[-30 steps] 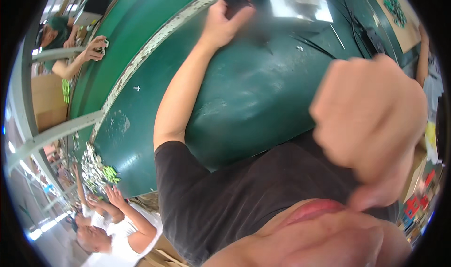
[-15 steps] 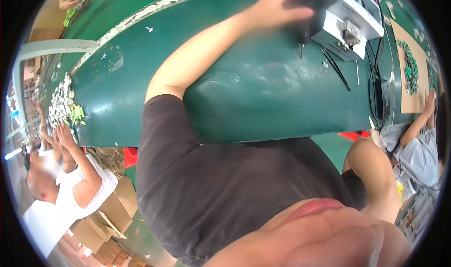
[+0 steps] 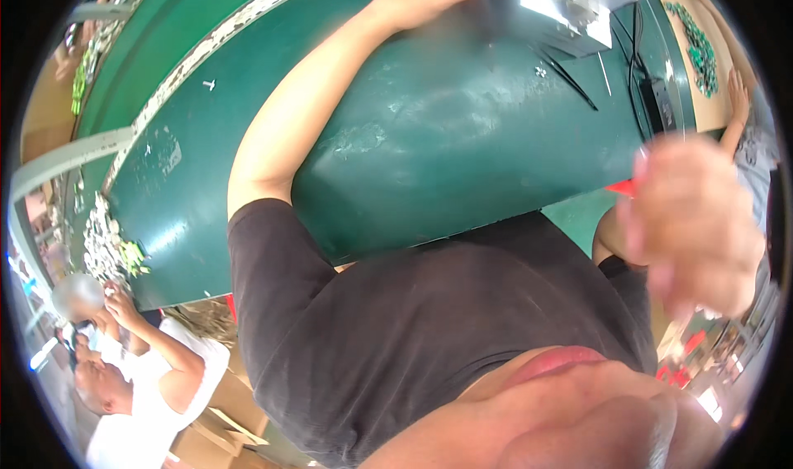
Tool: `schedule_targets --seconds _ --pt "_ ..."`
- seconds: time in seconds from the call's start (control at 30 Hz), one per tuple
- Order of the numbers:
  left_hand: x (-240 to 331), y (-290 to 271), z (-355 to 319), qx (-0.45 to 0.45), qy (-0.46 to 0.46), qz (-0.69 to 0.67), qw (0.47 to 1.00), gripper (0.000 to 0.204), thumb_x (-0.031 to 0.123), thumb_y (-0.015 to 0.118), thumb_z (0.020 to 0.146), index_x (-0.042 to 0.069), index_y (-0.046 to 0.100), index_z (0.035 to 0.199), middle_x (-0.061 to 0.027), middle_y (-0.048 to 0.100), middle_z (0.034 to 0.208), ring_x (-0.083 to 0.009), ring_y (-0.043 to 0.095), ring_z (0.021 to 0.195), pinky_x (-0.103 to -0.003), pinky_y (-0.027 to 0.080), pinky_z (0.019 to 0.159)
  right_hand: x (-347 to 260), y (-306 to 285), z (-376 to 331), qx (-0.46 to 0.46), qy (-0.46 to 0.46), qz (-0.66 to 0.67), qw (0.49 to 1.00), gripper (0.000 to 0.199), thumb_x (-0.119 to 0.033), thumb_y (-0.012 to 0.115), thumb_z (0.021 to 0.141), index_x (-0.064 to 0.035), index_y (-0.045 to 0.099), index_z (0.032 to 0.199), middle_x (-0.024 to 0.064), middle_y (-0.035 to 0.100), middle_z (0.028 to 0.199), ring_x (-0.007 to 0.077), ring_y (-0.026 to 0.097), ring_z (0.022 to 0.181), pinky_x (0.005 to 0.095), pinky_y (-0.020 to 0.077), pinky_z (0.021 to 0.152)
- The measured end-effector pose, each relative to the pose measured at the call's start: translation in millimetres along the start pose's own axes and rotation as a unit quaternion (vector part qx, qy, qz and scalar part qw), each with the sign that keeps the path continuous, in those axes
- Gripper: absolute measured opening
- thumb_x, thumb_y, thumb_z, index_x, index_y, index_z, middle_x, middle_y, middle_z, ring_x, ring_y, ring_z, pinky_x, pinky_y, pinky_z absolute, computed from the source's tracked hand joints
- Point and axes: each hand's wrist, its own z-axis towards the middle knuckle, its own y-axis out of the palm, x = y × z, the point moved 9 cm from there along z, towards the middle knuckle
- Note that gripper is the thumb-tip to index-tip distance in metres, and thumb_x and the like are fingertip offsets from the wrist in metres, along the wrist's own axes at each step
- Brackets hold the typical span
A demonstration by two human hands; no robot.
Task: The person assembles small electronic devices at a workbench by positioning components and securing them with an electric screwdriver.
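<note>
My left hand [image 3: 417, 0] reaches to the top edge of the head view. Its thumb points right, and its fingers are partly cut off. Thumb and fingers curve around a dark machine part [image 3: 499, 11], which is blurred, beside a white box-shaped unit [image 3: 591, 23] with a metal fitting on its front. Close to me on the right, my right hand [image 3: 694, 225] is raised and smeared by motion. Its fingers look curled in; whatever they hold, if anything, cannot be made out. Black tweezers [image 3: 570, 81] lie below the white unit.
The green table [image 3: 462, 155] has scuffed patches. A black power adapter [image 3: 657, 106] and cables lie at right, before a tan board [image 3: 702, 97] with small green pieces. A heap of white and green parts [image 3: 107, 242] sits far left, near a co-worker in white [image 3: 165, 386].
My right hand has come up into view at right. The view has shifted, so the table, the white unit and my left hand appear displaced. My left hand stays by the dark part.
</note>
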Motion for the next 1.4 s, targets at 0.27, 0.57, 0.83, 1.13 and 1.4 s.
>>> schedule_targets --seconds 0.27,0.57,0.83,1.13,1.4 --pt "-13.9 6.7 0.4 -0.015 -0.027 -0.044 0.999 0.04 0.027 0.076 0.096 -0.001 0.062 0.121 -0.0022 0.066 0.099 -0.0106 0.062 0.09 -0.028 0.052 0.081 5.1 64.5 -20.3 -0.059 0.2 -0.252 0.945 0.02 -0.027 0.055 0.101 -0.0117 0.062 0.113 0.0134 0.067 0.105 0.031 0.069 0.084 0.0467 0.0572 0.072" --pt "-18.5 8.1 1.9 -0.034 -0.044 -0.035 0.998 0.041 0.028 0.072 0.098 -0.004 0.061 0.122 -0.006 0.069 0.101 -0.0138 0.066 0.092 -0.03 0.053 0.085 7.8 70.6 -34.9 -0.011 0.259 -0.232 0.937 0.022 -0.027 0.055 0.101 -0.0131 0.061 0.118 0.0127 0.068 0.105 0.0298 0.068 0.083 0.046 0.0562 0.072" --pt "-12.7 8.3 2.9 -0.03 -0.015 -0.047 0.998 0.042 0.028 0.071 0.099 -0.003 0.06 0.124 -0.0047 0.068 0.099 -0.0126 0.064 0.089 -0.029 0.052 0.082 -14.4 54.8 -47.2 0.013 0.264 -0.212 0.941 0.025 -0.026 0.055 0.101 -0.0144 0.06 0.122 0.0121 0.068 0.106 0.0288 0.068 0.083 0.0454 0.0553 0.071" --pt "-10.0 13.1 3.6 -0.032 -0.008 -0.069 0.997 0.04 0.025 0.07 0.099 -0.003 0.056 0.125 -0.0075 0.069 0.1 -0.0153 0.066 0.091 -0.031 0.054 0.085 -17.0 75.4 -51.9 0.022 0.259 -0.23 0.938 0.028 -0.026 0.055 0.101 -0.0158 0.059 0.128 0.0113 0.069 0.106 0.0276 0.067 0.082 0.0447 0.0543 0.071" --pt "-16.5 6.0 2.7 -0.018 -0.029 -0.024 0.999 0.04 0.029 0.075 0.096 0.0 0.063 0.121 -0.0001 0.063 0.096 -0.0088 0.058 0.083 -0.026 0.049 0.075 -15.3 16.1 -51.6 0.023 0.163 -0.184 0.969 0.032 -0.026 0.055 0.101 -0.0171 0.058 0.132 0.0107 0.069 0.106 0.0266 0.067 0.081 0.044 0.0534 0.07"
